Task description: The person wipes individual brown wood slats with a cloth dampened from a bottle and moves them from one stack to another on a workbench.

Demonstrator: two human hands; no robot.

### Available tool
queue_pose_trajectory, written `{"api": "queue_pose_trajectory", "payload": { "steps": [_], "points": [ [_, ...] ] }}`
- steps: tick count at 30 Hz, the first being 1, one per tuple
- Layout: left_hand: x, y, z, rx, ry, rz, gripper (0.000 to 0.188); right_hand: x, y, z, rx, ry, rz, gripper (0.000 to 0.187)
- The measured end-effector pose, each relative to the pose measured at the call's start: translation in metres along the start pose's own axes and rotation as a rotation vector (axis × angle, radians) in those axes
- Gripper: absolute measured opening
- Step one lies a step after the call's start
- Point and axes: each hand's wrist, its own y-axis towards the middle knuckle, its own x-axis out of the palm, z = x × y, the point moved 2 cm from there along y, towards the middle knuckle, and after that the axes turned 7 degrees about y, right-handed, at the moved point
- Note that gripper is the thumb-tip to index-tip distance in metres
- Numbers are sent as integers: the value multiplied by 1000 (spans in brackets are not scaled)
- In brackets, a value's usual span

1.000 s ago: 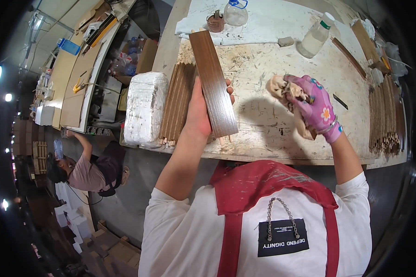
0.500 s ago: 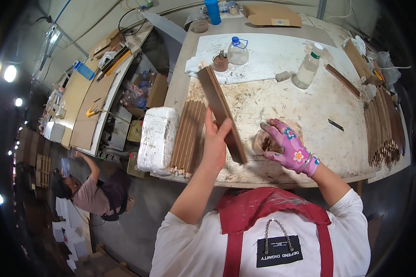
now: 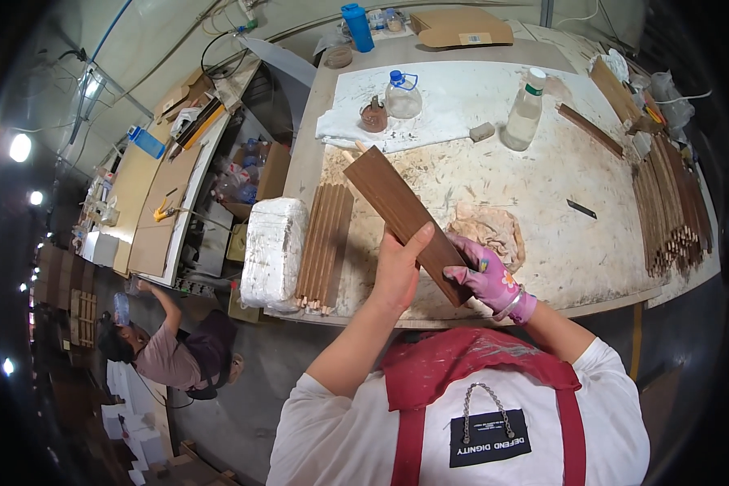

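Note:
My bare left hand (image 3: 398,274) is closed around the middle of a dark brown wooden board (image 3: 403,206), thumb on its upper face. The board slants over the table, its far end up and to the left, where pale pegs stick out. At the near end, my right hand (image 3: 492,282), in a pink flowered glove, grips the board's edge with the thumb on top. A crumpled, stained cloth (image 3: 494,227) lies on the table just beyond the glove. Left of my left hand, several similar strips (image 3: 326,243) lie side by side, next to a white wrapped block (image 3: 274,253).
Farther back stand a blue-capped jug (image 3: 403,101), a brown cup (image 3: 373,117) and a clear bottle (image 3: 524,113). A dark blade-like piece (image 3: 581,209) lies at right, near a large stack of strips (image 3: 668,202). Another person (image 3: 174,348) is at a left-hand bench.
My right hand has left the cloth and moved left onto the board's near end. The board has shifted nearer and right, and turned so its broad face shows.

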Motion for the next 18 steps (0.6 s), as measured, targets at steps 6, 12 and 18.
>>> {"api": "queue_pose_trajectory", "payload": {
  "steps": [6,12,18],
  "points": [
    [37,-8,-9,-57,-37,-37,50,-23,-32,-14,-5,14,60,59],
    [90,-9,-23,-104,-54,-53,45,-65,-71,-30,-33,5,88,62],
    [115,23,-30,-38,-142,47,28,-103,-108,-42,-78,-78,124,64]
  ]
}}
